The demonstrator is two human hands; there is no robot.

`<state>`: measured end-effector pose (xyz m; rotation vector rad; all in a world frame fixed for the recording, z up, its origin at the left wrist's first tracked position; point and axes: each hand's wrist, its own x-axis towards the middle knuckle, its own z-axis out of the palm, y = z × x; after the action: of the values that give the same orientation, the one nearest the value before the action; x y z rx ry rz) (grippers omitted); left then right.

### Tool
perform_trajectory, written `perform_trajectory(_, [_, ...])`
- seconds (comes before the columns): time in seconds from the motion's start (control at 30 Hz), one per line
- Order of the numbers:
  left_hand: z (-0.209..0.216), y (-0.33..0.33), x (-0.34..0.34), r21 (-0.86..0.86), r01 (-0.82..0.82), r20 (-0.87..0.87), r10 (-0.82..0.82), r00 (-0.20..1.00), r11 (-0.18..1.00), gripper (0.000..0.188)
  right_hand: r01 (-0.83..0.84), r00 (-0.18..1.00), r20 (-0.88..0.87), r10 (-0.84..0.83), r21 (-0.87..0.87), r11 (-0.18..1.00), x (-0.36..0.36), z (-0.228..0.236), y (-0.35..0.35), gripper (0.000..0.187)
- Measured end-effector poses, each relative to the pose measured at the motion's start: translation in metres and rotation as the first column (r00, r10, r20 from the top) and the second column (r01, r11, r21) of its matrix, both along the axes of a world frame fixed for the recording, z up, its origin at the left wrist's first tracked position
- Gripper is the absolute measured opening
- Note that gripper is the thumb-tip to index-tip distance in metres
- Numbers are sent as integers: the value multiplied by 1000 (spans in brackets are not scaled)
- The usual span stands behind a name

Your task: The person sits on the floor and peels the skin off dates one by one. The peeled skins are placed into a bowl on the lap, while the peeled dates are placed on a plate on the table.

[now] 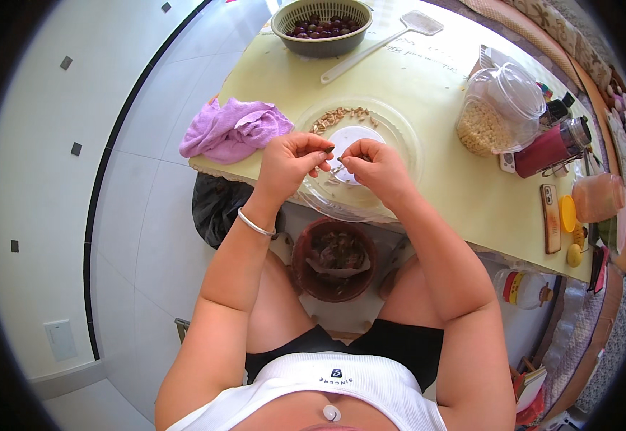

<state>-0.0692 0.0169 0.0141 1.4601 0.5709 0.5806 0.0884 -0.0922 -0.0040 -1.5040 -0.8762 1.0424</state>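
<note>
Both hands hover over a shallow clear plastic tray (410,154) near the table's front edge. My left hand (295,161) is closed in a pinch, with a small dark piece (329,149) showing at its fingertips. Just beside it, my right hand (376,167) is pinched too; a dark speck shows at its fingertips, too small to name. The two sets of fingertips are close together but apart. Small tan-brown pieces (338,118) lie along the tray's far side. A white round (356,138) sits in its middle, partly covered by my right hand.
A lilac cloth (234,129) lies left of the tray. Behind stand a colander (320,44) of dark red fruit and a white fly swatter (385,44). At right are a clear tub (482,129), a purple bottle (551,149) and a phone (550,219). Below, a reddish bin (302,276) holds scraps.
</note>
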Motion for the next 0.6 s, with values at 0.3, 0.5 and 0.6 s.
perform_trajectory(0.3, [-1,-6,-1,132,-48,-92,60,994,990,15,33,889,-458,-31,-5,999,3,10,-2,11])
perform_trajectory(0.5, [9,-15,-1,629,15,-188,134,973,778,19,27,847,-532,-24,-2,1000,3,10,-3,11])
perform_trajectory(0.6, [11,-20,5,569,-84,-75,153,985,818,18,1,834,-551,4,8,1000,1,11,-3,11])
